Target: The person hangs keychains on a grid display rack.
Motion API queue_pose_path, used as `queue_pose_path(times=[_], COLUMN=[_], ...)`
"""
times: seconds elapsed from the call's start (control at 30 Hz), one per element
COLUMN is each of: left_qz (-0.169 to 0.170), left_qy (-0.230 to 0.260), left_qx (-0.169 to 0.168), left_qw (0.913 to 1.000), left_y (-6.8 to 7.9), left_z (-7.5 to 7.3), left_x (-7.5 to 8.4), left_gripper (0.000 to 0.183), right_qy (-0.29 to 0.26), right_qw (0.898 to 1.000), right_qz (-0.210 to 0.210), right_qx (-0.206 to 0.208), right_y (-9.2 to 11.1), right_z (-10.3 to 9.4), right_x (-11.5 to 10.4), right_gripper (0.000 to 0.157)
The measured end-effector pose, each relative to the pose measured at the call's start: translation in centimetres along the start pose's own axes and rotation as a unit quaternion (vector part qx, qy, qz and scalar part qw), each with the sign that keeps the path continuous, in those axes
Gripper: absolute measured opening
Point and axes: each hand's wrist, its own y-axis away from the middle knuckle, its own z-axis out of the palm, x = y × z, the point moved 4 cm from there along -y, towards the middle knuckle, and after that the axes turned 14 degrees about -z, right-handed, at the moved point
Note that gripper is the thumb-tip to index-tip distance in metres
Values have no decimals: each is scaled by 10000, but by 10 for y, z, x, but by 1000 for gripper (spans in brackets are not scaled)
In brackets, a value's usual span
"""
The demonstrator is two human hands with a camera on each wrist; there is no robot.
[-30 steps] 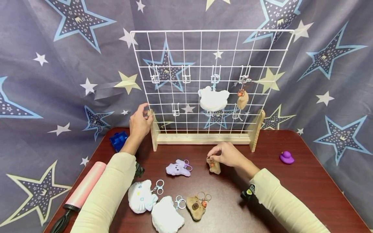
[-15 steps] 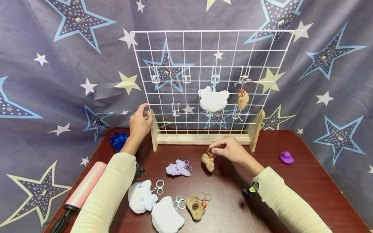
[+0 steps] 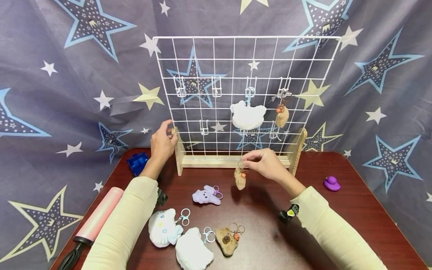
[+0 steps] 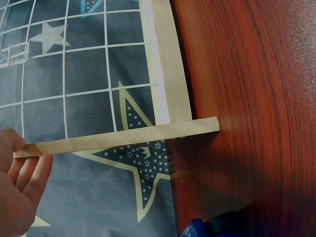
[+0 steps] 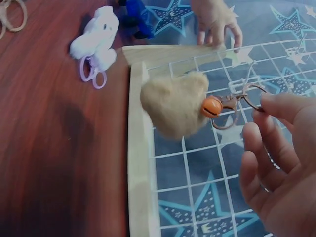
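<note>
Head view: right hand [image 3: 266, 164] pinches the ring [image 5: 248, 104], so the toy [image 3: 240, 180] hangs free just below its fingertips; left hand [image 3: 163, 141] grips the post [image 4: 118, 137] between thumb and fingers, seemingly to steady it

Glare is paling the desk [image 3: 258, 242] toward its front edge; soft shadow is dimming its right; the right wrist view is looking blurry.

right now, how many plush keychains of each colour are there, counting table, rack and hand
White plush keychains: 3
Brown plush keychains: 3, one in the right hand
Purple plush keychain: 1
Total: 7
</note>
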Motion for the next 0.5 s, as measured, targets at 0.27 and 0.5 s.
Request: queue_pose_path(times=[0.27,0.5], left_qz=[-8,-12], left_qy=[-12,-28], left_qx=[1,-8], left_qw=[10000,10000], left_y=[-1,0], left_z=[1,0], left_x=[-1,-1], left_gripper=[54,53], right_qy=[69,116], right_qw=[9998,9994], right_qz=[-199,-252], right_qx=[73,219], right_y=[-19,-40], right_z=[-4,-13], right_x=[-18,-36], right_gripper=[16,15])
